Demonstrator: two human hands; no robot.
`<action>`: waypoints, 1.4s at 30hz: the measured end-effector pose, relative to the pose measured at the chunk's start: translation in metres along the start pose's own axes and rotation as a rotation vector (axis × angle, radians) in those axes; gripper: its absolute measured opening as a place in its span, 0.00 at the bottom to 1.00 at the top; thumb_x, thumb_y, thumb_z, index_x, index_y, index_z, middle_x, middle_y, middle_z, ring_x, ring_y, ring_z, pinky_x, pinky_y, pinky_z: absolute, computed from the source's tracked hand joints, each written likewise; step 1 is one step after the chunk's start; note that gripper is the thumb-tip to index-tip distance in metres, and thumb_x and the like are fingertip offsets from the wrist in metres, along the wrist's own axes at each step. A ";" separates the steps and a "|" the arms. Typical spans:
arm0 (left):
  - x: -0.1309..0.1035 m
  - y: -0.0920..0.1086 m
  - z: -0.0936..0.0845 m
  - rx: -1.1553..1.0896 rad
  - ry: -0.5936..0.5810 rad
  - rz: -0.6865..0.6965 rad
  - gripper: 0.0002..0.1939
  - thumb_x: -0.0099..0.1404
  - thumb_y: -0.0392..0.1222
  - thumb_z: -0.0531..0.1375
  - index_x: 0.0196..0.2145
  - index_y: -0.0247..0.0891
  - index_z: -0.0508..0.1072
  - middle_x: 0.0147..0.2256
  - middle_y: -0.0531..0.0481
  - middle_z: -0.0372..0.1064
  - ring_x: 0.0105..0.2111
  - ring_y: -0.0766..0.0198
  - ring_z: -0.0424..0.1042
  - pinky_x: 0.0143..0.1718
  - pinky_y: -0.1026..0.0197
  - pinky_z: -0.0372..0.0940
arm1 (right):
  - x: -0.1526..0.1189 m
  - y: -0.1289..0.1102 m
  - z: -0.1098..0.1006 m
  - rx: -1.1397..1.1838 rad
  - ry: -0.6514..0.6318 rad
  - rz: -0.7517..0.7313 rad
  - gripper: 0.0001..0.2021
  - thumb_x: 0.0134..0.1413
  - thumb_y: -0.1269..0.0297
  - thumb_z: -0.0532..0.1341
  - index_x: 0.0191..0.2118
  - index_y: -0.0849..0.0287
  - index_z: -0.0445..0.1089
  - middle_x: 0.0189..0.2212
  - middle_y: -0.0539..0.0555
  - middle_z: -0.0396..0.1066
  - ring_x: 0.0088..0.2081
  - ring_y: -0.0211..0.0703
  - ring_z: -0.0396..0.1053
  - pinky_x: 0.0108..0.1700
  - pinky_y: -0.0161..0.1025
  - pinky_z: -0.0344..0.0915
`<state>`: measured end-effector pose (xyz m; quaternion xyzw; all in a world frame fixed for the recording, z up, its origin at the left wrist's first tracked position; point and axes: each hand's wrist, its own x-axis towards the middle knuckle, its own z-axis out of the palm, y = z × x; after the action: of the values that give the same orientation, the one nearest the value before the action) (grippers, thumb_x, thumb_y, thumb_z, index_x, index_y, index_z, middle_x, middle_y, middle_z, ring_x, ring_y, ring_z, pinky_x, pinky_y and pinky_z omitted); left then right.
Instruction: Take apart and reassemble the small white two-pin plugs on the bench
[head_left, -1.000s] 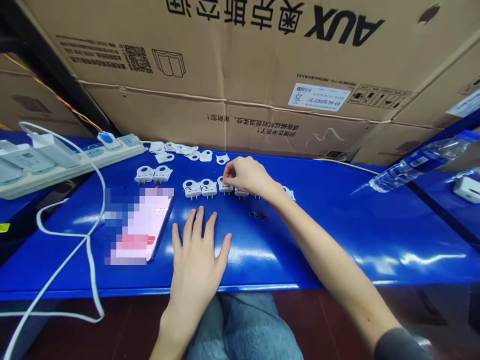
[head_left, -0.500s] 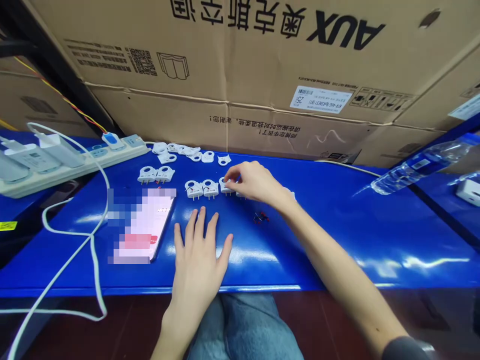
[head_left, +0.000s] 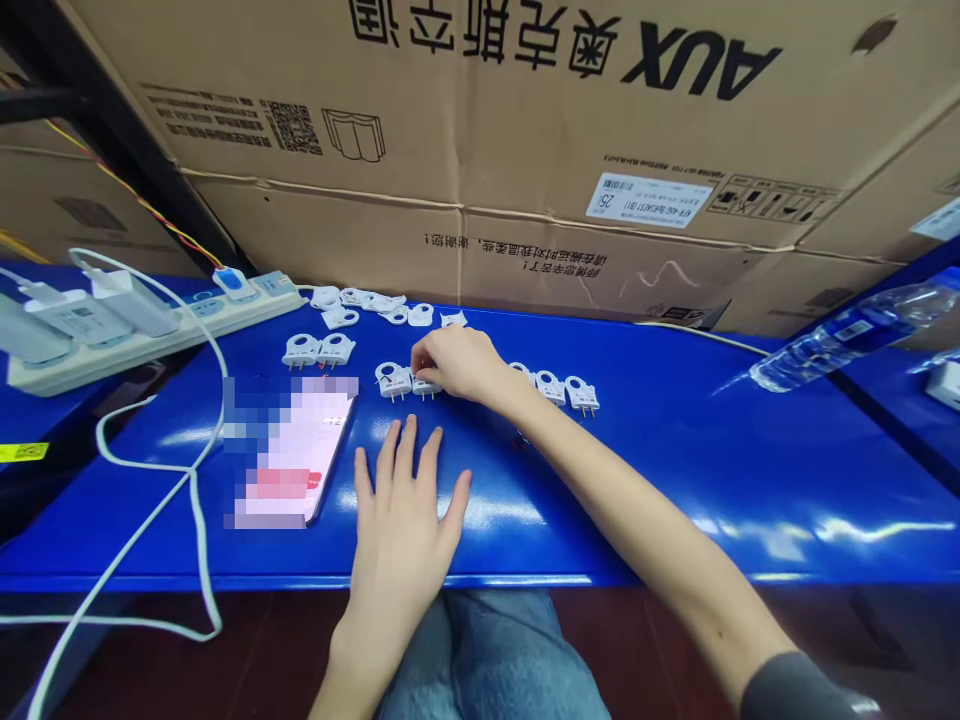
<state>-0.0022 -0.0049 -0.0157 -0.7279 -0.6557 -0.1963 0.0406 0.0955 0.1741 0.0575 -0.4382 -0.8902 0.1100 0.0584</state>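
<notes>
My left hand (head_left: 405,520) lies flat on the blue table with its fingers spread, just right of the phone (head_left: 292,450), holding nothing. My right hand (head_left: 461,365) reaches across to a row of white two-pin plugs with ring-shaped tops. Its thumb and forefinger close on one white plug (head_left: 425,386), whose ring the fingers partly hide. Left of that stands another plug (head_left: 394,380). Right of my hand more plugs (head_left: 550,388) continue the row, some partly covered by the hand. Small dark and red bits (head_left: 520,440) show beside my right forearm.
Two similar plugs (head_left: 335,350) stand behind the phone, and several loose white pieces (head_left: 367,300) lie at the back. A power strip (head_left: 142,335) with chargers and a white cable (head_left: 196,470) occupies the left. A large carton (head_left: 525,130) rises behind; a water bottle (head_left: 840,345) lies right.
My right hand has moved left along the row, from the third plug to the second. Plugs formerly under it now show on the right. My left hand stays flat in place.
</notes>
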 end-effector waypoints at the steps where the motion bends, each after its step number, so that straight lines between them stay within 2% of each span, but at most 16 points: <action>1: 0.000 0.000 0.000 0.004 0.000 0.002 0.28 0.78 0.51 0.49 0.65 0.31 0.68 0.69 0.29 0.61 0.72 0.39 0.57 0.71 0.29 0.49 | 0.001 -0.001 0.001 -0.001 -0.002 0.004 0.11 0.62 0.71 0.63 0.44 0.54 0.82 0.44 0.56 0.82 0.48 0.50 0.77 0.48 0.39 0.71; 6: 0.000 -0.001 0.001 0.009 0.003 0.006 0.28 0.78 0.52 0.49 0.65 0.31 0.68 0.69 0.29 0.61 0.72 0.39 0.57 0.71 0.28 0.49 | 0.000 -0.002 0.001 0.067 0.039 0.049 0.11 0.63 0.70 0.61 0.44 0.57 0.81 0.44 0.56 0.82 0.46 0.47 0.77 0.48 0.37 0.71; 10: 0.000 -0.001 0.000 0.006 -0.010 0.007 0.28 0.78 0.52 0.49 0.65 0.31 0.68 0.69 0.29 0.61 0.72 0.38 0.56 0.71 0.27 0.50 | -0.014 0.007 -0.014 0.109 0.040 0.116 0.09 0.60 0.68 0.63 0.41 0.55 0.82 0.41 0.54 0.83 0.42 0.44 0.77 0.43 0.35 0.68; 13: 0.000 -0.001 -0.001 0.001 -0.005 0.004 0.28 0.78 0.52 0.49 0.66 0.31 0.68 0.69 0.30 0.61 0.72 0.39 0.55 0.70 0.27 0.50 | -0.037 0.019 -0.032 0.107 -0.114 0.124 0.06 0.55 0.69 0.66 0.35 0.54 0.82 0.36 0.51 0.82 0.36 0.43 0.76 0.37 0.34 0.65; 16: 0.000 -0.001 0.000 -0.004 0.001 0.004 0.28 0.78 0.53 0.49 0.65 0.32 0.68 0.69 0.30 0.61 0.72 0.39 0.56 0.70 0.27 0.50 | -0.063 0.032 -0.046 0.141 -0.159 0.137 0.05 0.54 0.68 0.67 0.34 0.54 0.82 0.33 0.49 0.82 0.35 0.40 0.76 0.35 0.32 0.63; 19: 0.000 -0.001 0.000 -0.007 0.002 -0.002 0.28 0.78 0.53 0.49 0.65 0.32 0.68 0.69 0.31 0.61 0.72 0.39 0.56 0.70 0.28 0.50 | -0.082 0.040 -0.054 0.150 -0.291 0.170 0.04 0.53 0.67 0.68 0.33 0.53 0.82 0.31 0.48 0.81 0.34 0.40 0.76 0.33 0.32 0.61; 21: 0.000 -0.001 0.000 -0.012 -0.002 -0.005 0.28 0.78 0.52 0.49 0.65 0.32 0.68 0.69 0.31 0.61 0.72 0.39 0.56 0.71 0.28 0.49 | -0.086 0.041 -0.056 0.141 -0.325 0.208 0.02 0.53 0.64 0.70 0.33 0.52 0.83 0.31 0.48 0.81 0.34 0.40 0.76 0.32 0.32 0.61; 24: 0.000 -0.001 0.001 -0.020 -0.006 -0.009 0.28 0.77 0.53 0.50 0.65 0.32 0.68 0.70 0.31 0.60 0.72 0.40 0.56 0.71 0.28 0.49 | -0.077 0.037 -0.052 0.107 -0.222 0.226 0.04 0.55 0.61 0.70 0.35 0.53 0.83 0.32 0.50 0.81 0.33 0.41 0.76 0.35 0.33 0.64; 28: 0.001 -0.001 0.001 -0.012 -0.007 -0.008 0.29 0.78 0.53 0.49 0.65 0.32 0.68 0.69 0.31 0.60 0.72 0.40 0.56 0.71 0.28 0.49 | -0.045 0.022 -0.033 0.147 0.125 0.163 0.07 0.60 0.66 0.64 0.39 0.53 0.82 0.40 0.50 0.82 0.41 0.43 0.77 0.42 0.35 0.67; 30: 0.001 -0.001 0.002 -0.005 -0.005 -0.006 0.28 0.78 0.53 0.48 0.65 0.32 0.68 0.69 0.31 0.61 0.72 0.40 0.56 0.70 0.28 0.49 | -0.028 0.013 -0.020 0.180 0.180 0.129 0.08 0.61 0.66 0.63 0.40 0.53 0.82 0.41 0.50 0.82 0.43 0.44 0.77 0.44 0.36 0.68; 36: 0.001 -0.001 0.000 -0.004 -0.010 0.000 0.28 0.78 0.53 0.48 0.65 0.32 0.68 0.69 0.30 0.61 0.72 0.40 0.57 0.70 0.28 0.50 | 0.011 -0.007 0.004 0.166 0.111 0.014 0.09 0.63 0.66 0.64 0.44 0.54 0.82 0.47 0.54 0.82 0.48 0.47 0.76 0.50 0.38 0.71; 42: 0.001 0.000 0.000 -0.023 -0.011 -0.008 0.29 0.78 0.53 0.48 0.65 0.32 0.68 0.68 0.29 0.62 0.72 0.39 0.57 0.70 0.27 0.50 | 0.031 -0.017 0.015 0.141 0.051 -0.039 0.07 0.64 0.61 0.66 0.44 0.52 0.81 0.45 0.53 0.81 0.49 0.49 0.77 0.51 0.42 0.73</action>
<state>-0.0026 -0.0038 -0.0154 -0.7269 -0.6565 -0.1998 0.0279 0.0603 0.1864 0.0479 -0.4180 -0.8870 0.1599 0.1139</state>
